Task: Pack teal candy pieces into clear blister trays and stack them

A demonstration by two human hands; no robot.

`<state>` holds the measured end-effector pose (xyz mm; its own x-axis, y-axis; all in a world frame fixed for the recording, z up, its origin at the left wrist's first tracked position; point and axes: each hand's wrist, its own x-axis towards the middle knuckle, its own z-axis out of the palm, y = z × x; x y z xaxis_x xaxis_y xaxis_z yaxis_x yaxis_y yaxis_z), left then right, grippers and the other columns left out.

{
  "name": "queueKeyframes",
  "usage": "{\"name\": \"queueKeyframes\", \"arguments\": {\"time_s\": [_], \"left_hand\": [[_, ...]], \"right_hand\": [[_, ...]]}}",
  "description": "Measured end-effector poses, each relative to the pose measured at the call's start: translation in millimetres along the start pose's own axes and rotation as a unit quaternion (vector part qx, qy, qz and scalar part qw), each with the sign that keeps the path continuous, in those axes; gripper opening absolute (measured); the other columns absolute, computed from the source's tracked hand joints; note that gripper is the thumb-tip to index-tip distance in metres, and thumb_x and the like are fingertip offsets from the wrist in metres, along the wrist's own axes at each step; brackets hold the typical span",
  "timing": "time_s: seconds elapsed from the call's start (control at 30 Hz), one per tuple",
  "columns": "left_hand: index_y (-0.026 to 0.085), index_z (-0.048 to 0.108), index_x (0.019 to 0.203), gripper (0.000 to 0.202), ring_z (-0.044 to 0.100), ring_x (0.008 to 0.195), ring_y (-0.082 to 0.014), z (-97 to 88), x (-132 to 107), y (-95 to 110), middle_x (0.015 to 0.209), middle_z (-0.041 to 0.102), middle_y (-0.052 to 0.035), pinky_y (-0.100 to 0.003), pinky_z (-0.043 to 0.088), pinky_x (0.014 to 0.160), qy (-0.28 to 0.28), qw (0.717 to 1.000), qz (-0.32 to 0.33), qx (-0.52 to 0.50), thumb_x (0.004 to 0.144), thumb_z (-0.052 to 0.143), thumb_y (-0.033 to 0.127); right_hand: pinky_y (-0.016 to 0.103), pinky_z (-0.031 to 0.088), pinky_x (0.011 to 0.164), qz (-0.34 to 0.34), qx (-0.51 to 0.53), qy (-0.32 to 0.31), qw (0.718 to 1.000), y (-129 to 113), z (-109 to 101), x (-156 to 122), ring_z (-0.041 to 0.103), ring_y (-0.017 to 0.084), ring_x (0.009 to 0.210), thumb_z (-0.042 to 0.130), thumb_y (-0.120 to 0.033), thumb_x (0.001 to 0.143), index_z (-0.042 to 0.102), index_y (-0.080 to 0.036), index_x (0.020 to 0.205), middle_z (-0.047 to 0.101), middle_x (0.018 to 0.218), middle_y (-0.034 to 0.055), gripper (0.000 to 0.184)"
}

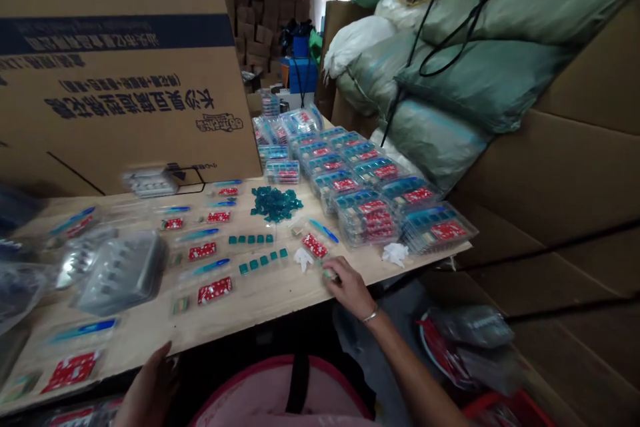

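Observation:
My right hand (349,287) rests on the front edge of the wooden table (280,300), its fingers curled on something small and pale that I cannot make out. It sits just below an open clear plastic tray (314,239) that holds a red card and a blue pen. Two small white scraps (395,253) lie beside that tray. My left hand (150,383) is low at the near table edge, fingers partly hidden. A heap of small teal tiles (275,203) lies mid-table, with rows of teal tiles (263,260) set in open trays.
Stacks of filled clear packs (373,197) line the table's right side. Several open trays with red cards and blue pens cover the left. A large printed cardboard box (120,67) stands behind. Stuffed sacks (470,73) and cardboard crowd the right.

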<state>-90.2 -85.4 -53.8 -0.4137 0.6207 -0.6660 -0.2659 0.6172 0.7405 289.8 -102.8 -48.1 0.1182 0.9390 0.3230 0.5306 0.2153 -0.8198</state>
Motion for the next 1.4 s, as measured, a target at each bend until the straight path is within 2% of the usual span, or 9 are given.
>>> {"name": "queueKeyframes", "arguments": {"time_s": [0.1,0.2,0.33,0.47,0.57,0.7,1.1,1.23,1.4], "left_hand": [[0.026,0.06,0.085,0.024,0.061,0.081,-0.0207,-3.2,-12,-10,0.086,0.064,-0.0009,-0.029,0.048,0.061,-0.027,0.992,0.032,0.122,0.066,0.06,0.04],[0.023,0.059,0.074,0.033,0.059,0.07,-0.0205,20.3,-34,-3,0.07,0.061,0.0001,-0.028,0.045,0.059,-0.128,0.951,0.131,0.251,0.056,0.066,0.049],[0.02,0.05,0.055,0.031,0.047,0.053,-0.0146,80.6,-57,20,0.052,0.048,0.0025,-0.026,0.039,0.051,-0.326,0.787,0.299,0.431,0.068,0.06,0.047],[0.02,0.058,0.088,0.012,0.057,0.079,-0.0158,149.3,-62,17,0.093,0.058,-0.0038,-0.028,0.049,0.072,-0.434,0.641,0.462,0.432,0.078,0.052,0.024],[0.025,0.047,0.12,0.041,0.052,0.103,-0.0177,192.4,-60,1,0.116,0.049,-0.0063,-0.032,0.047,0.089,-0.471,0.534,0.554,0.432,0.08,0.05,0.017],[0.025,0.048,0.122,0.038,0.05,0.101,-0.0213,229.0,-60,-15,0.109,0.048,-0.0076,-0.038,0.047,0.087,-0.436,0.433,0.62,0.487,0.084,0.048,0.018],[0.025,0.043,0.126,0.043,0.049,0.099,-0.0201,230.5,-70,-5,0.107,0.047,-0.0067,-0.033,0.046,0.085,-0.438,0.416,0.624,0.496,0.084,0.046,0.017],[0.019,0.045,0.122,0.038,0.049,0.102,-0.0204,228.2,-71,-3,0.111,0.048,-0.0087,-0.033,0.044,0.088,-0.41,0.42,0.641,0.495,0.085,0.046,0.019],[0.014,0.053,0.106,0.023,0.051,0.1,-0.0236,226.6,-69,-8,0.102,0.054,-0.0105,-0.036,0.044,0.086,-0.401,0.348,0.675,0.512,0.088,0.042,0.023]], "right_hand": [[0.037,0.046,0.09,-0.09,-0.123,-0.076,0.985,6,6,1,0.052,0.021,0.107,0.047,-0.009,0.078,0.055,-0.024,0.113,0.053,0.115,0.0085,0.039],[0.04,0.044,0.095,-0.07,-0.152,-0.055,0.984,12,6,3,0.047,0.023,0.115,0.052,-0.015,0.079,0.044,-0.024,0.127,0.045,0.125,0.0113,0.05],[0.04,0.043,0.096,-0.025,-0.119,-0.023,0.992,18,-4,4,0.044,0.024,0.119,0.063,-0.028,0.075,0.043,-0.021,0.127,0.043,0.128,0.0126,0.055],[0.034,0.048,0.082,0.009,-0.102,0.03,0.994,20,-12,-5,0.055,0.021,0.101,0.055,-0.028,0.083,0.057,-0.02,0.106,0.056,0.106,0.0096,0.025],[0.028,0.048,0.067,0.061,-0.121,0.07,0.988,16,-14,-11,0.057,0.016,0.076,0.046,-0.025,0.087,0.061,-0.019,0.092,0.057,0.084,0.0054,0.017],[0.028,0.047,0.069,0.08,-0.162,-0.005,0.984,8,-13,-6,0.056,0.017,0.079,0.051,-0.022,0.084,0.06,-0.022,0.093,0.055,0.087,0.0043,0.013],[0.028,0.044,0.064,0.09,-0.194,-0.113,0.97,10,-23,4,0.054,0.017,0.071,0.046,-0.024,0.082,0.051,-0.021,0.074,0.052,0.078,0.0024,0.01],[0.027,0.044,0.062,0.104,-0.168,-0.144,0.97,11,-25,5,0.055,0.016,0.069,0.044,-0.024,0.083,0.052,-0.021,0.089,0.054,0.076,0.0016,0.011],[0.029,0.046,0.069,0.077,-0.195,-0.123,0.97,8,-20,5,0.057,0.018,0.077,0.044,-0.019,0.081,0.056,-0.02,0.086,0.055,0.084,0.0043,0.013]]}}
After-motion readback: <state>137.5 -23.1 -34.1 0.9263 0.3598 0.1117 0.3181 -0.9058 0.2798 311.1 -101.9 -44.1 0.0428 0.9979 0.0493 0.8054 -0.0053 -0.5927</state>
